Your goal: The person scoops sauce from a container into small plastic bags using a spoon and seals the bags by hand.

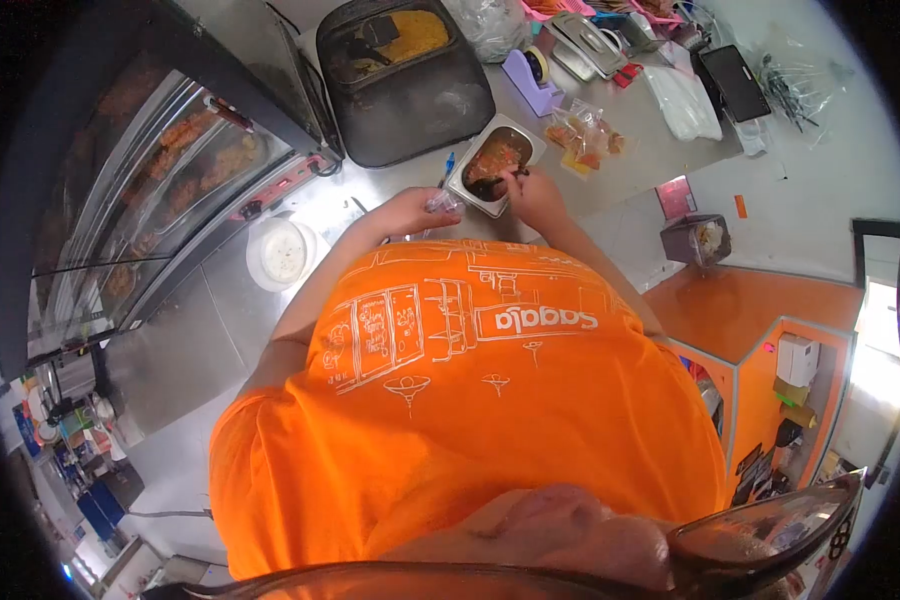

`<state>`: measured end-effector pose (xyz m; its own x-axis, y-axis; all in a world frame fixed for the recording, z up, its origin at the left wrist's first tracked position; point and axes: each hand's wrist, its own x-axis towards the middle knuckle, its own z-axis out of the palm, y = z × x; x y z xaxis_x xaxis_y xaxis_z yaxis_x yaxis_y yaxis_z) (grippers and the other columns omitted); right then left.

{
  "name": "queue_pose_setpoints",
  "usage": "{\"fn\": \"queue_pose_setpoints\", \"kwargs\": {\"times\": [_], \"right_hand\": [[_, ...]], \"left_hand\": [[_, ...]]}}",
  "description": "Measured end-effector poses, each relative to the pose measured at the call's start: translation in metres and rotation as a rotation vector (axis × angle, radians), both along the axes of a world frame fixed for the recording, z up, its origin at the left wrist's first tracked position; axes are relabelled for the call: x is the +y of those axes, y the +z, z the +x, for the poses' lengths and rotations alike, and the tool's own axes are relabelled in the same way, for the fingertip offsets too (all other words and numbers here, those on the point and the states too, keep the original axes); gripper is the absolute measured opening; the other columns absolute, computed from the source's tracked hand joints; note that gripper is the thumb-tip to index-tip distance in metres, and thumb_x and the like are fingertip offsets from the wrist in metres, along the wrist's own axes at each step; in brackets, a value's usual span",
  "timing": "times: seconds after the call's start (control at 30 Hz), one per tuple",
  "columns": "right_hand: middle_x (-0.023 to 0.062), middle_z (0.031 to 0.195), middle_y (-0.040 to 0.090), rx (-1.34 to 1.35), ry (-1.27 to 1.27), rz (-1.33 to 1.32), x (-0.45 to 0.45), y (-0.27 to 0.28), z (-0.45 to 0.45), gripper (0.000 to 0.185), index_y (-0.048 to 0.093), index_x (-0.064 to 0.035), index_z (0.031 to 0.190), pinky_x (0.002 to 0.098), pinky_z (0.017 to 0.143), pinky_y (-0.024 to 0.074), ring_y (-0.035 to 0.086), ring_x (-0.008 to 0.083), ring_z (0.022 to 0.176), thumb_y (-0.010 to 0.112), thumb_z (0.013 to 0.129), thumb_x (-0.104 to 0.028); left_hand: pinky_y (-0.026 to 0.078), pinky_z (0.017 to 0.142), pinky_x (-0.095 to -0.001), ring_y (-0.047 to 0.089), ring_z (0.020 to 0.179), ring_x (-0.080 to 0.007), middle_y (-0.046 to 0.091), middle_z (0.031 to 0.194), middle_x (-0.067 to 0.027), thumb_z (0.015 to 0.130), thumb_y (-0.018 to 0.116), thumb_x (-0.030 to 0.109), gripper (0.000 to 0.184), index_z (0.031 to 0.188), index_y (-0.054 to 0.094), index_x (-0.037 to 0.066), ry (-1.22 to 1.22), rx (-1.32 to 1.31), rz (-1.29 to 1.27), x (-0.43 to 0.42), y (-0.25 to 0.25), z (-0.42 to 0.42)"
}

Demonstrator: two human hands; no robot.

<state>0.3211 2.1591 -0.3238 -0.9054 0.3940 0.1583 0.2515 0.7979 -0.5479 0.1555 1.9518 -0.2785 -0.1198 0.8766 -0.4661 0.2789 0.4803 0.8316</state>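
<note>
The worktop (620, 180) runs across the upper part of the view, with a glass-fronted cabinet (165, 180) of fried-looking food on the person's left. A large black container (410, 137) stands at the far side, holding something yellow and a dark scoop-like thing. Nearer, beside the left forearm, is a round white tub (260, 245) with pale contents. The metal pan (458, 187), filled partly with chunky red sauce (497, 158), sits on the worktop in front of the person, between the hands and close to the black container's near right corner. Beyond it to the right are white plastic bags (682, 100), a dark-screened device (735, 85), a purple tape dispenser (532, 90) and small clear packets (585, 140) of orange and yellow food. The right hand (537, 200) is at the pan's right edge, its fingers closed on the handle of a dark spoon (487, 187) that reaches into the sauce. The left hand (410, 212) pinches a small clear plastic piece (445, 203) just left of the pan; whether it is a bag or a cup, I cannot tell.
</note>
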Motion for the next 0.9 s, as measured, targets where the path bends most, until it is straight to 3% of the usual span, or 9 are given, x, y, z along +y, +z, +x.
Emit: {"fn": "queue_pose_setpoints", "kwargs": {"times": [0.1, 0.2, 0.3, 0.4, 0.5, 0.6, 0.7, 0.8, 0.9], "right_hand": [[0.0221, 0.077, 0.063, 0.075, -0.159, -0.115, -0.012, 0.019, -0.005, 0.041, 0.067, 0.0011, 0.071, 0.0508, 0.068, 0.0463, 0.059, 0.0412, 0.073, 0.049, 0.095, -0.028], [0.0227, 0.076, 0.062, 0.039, -0.162, -0.142, -0.025, 0.015, -0.005, 0.043, 0.066, 0.0015, 0.070, 0.0512, 0.067, 0.0460, 0.059, 0.0416, 0.072, 0.049, 0.095, -0.029], [0.0234, 0.078, 0.063, 0.061, -0.171, -0.075, -0.018, 0.001, -0.006, 0.041, 0.066, 0.0019, 0.073, 0.0511, 0.067, 0.0463, 0.060, 0.0420, 0.073, 0.050, 0.094, -0.029], [0.0215, 0.084, 0.064, -0.085, -0.202, -0.096, -0.002, 0.007, -0.003, 0.033, 0.068, -0.0007, 0.081, 0.0495, 0.070, 0.0474, 0.061, 0.0400, 0.078, 0.052, 0.093, -0.027], [0.0167, 0.087, 0.065, 0.299, -0.192, -0.149, -0.008, 0.015, -0.006, 0.022, 0.068, -0.0040, 0.088, 0.0466, 0.074, 0.0479, 0.061, 0.0363, 0.084, 0.056, 0.091, -0.021], [0.0125, 0.087, 0.066, 0.180, 0.134, -0.064, -0.012, 0.011, -0.005, 0.014, 0.068, -0.0057, 0.089, 0.0438, 0.076, 0.0478, 0.060, 0.0329, 0.087, 0.059, 0.089, -0.017], [0.0116, 0.086, 0.066, 0.084, 0.206, -0.094, -0.027, 0.025, 0.000, 0.014, 0.068, -0.0051, 0.089, 0.0417, 0.076, 0.0483, 0.059, 0.0316, 0.087, 0.060, 0.088, -0.016], [0.0115, 0.085, 0.065, 0.150, 0.207, -0.024, -0.026, 0.027, -0.003, 0.013, 0.068, -0.0050, 0.090, 0.0401, 0.077, 0.0486, 0.059, 0.0311, 0.087, 0.061, 0.087, -0.016], [0.0117, 0.084, 0.066, 0.135, 0.177, -0.141, -0.030, 0.007, 0.000, 0.016, 0.068, -0.0043, 0.091, 0.0394, 0.073, 0.0494, 0.060, 0.0319, 0.080, 0.059, 0.089, -0.017]], "left_hand": [[0.044, 0.084, -0.0284, 0.058, 0.092, -0.0131, 0.066, 0.099, -0.0049, 0.089, 0.067, 0.032, 0.035, 0.111, 0.062, 0.005, -0.006, -0.030, 0.003, 0.005, -0.011, 0.001], [0.044, 0.084, -0.0287, 0.057, 0.093, -0.0122, 0.066, 0.100, -0.0041, 0.090, 0.066, 0.029, 0.032, 0.112, 0.061, 0.006, 0.004, -0.073, -0.017, 0.009, -0.017, 0.005], [0.044, 0.084, -0.0291, 0.057, 0.092, -0.0121, 0.066, 0.101, -0.0039, 0.091, 0.065, 0.027, 0.031, 0.113, 0.061, 0.006, 0.022, -0.106, 0.024, 0.011, -0.024, 0.007], [0.044, 0.084, -0.0292, 0.057, 0.092, -0.0123, 0.066, 0.101, -0.0040, 0.091, 0.065, 0.026, 0.030, 0.113, 0.061, 0.006, 0.046, -0.134, 0.072, 0.013, -0.028, 0.007], [0.044, 0.084, -0.0291, 0.057, 0.092, -0.0125, 0.066, 0.100, -0.0039, 0.091, 0.065, 0.027, 0.030, 0.113, 0.061, 0.006, 0.082, -0.146, 0.013, 0.016, -0.021, 0.009], [0.045, 0.082, -0.0283, 0.057, 0.090, -0.0120, 0.066, 0.098, -0.0028, 0.092, 0.065, 0.027, 0.030, 0.113, 0.062, 0.006, 0.088, -0.182, 0.017, 0.016, -0.016, 0.011], [0.044, 0.078, -0.0276, 0.056, 0.086, -0.0113, 0.065, 0.095, -0.0011, 0.092, 0.064, 0.028, 0.029, 0.112, 0.062, 0.006, 0.091, -0.177, 0.078, 0.017, -0.022, 0.011], [0.043, 0.072, -0.0268, 0.054, 0.080, -0.0100, 0.064, 0.090, 0.0003, 0.093, 0.064, 0.029, 0.028, 0.109, 0.063, 0.006, 0.101, -0.188, 0.081, 0.016, -0.023, 0.013], [0.042, 0.066, -0.0259, 0.051, 0.074, -0.0088, 0.062, 0.084, 0.0016, 0.092, 0.064, 0.031, 0.028, 0.107, 0.064, 0.007, 0.101, -0.179, 0.070, 0.017, -0.036, 0.011]]}}
